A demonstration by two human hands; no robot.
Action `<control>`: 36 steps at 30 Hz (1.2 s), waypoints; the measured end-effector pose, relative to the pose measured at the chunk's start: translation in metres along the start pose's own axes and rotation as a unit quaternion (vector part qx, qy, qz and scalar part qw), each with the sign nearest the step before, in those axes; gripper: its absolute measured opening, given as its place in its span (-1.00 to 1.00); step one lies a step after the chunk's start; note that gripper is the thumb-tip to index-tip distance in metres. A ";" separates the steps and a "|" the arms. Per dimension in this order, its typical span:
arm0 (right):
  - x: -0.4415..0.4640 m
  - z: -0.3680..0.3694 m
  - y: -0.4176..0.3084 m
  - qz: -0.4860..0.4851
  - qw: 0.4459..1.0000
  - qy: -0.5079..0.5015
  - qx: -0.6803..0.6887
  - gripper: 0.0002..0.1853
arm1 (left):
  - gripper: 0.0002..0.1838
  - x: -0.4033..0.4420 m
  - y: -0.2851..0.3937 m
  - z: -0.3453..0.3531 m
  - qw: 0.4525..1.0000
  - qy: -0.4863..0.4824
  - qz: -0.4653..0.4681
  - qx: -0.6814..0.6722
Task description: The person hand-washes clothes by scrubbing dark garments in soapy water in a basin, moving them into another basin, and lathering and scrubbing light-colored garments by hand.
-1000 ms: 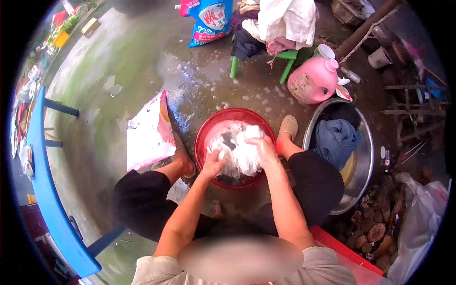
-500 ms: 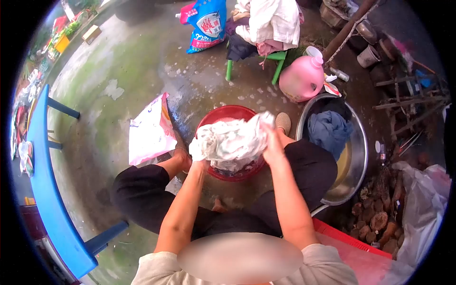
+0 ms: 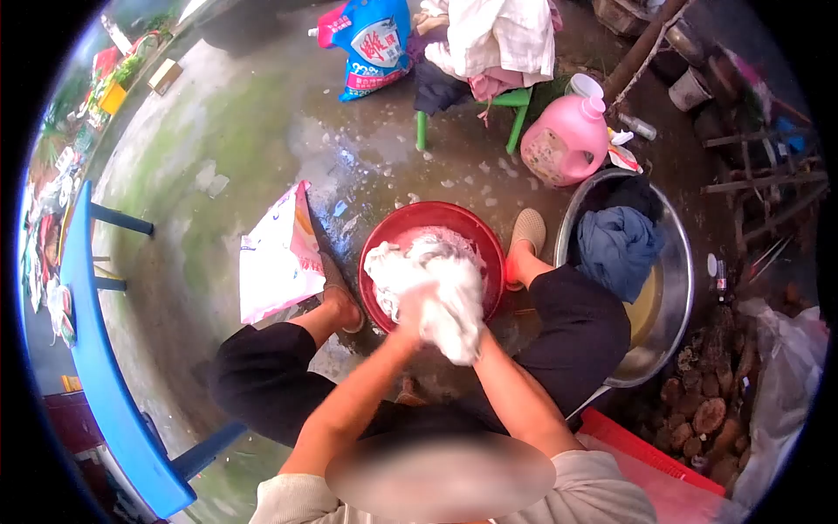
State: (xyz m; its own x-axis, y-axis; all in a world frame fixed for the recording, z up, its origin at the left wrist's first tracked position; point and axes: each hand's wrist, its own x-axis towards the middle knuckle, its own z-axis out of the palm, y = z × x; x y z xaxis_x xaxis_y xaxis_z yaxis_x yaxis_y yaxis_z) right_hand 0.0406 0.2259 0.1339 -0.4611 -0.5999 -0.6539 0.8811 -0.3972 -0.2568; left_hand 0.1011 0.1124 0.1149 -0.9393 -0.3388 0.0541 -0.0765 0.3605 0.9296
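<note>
White cloth (image 3: pixel 443 278) slants toward lower right, from our red basin (image 3: pixel 491 253) over its near rim; our left hand (image 3: pixel 416 312) blurs against it, our right hand (image 3: pixel 480 346), mostly hidden, nears its lower end; we cannot tell either grip.

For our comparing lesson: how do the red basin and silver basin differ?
The red basin looks smaller than the silver basin. White cloth is over the red basin; blue cloth lies in the silver basin. The red basin stands between the feet, the silver basin outside them. Both look round.
</note>
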 end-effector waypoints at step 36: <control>0.111 -0.113 -0.058 -0.082 0.922 0.240 -0.291 -0.11 | -0.39 0.130 -0.094 0.020 0.921 0.098 -0.356 0.128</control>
State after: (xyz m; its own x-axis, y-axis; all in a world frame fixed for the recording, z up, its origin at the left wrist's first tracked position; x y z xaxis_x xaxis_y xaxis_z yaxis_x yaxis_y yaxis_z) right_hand -0.0495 0.2608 -0.0048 -0.6165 -0.1328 -0.7761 0.7753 0.0696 -0.6278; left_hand -0.0205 0.0520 0.0269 -0.5448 -0.7092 -0.4475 -0.7493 0.1720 0.6396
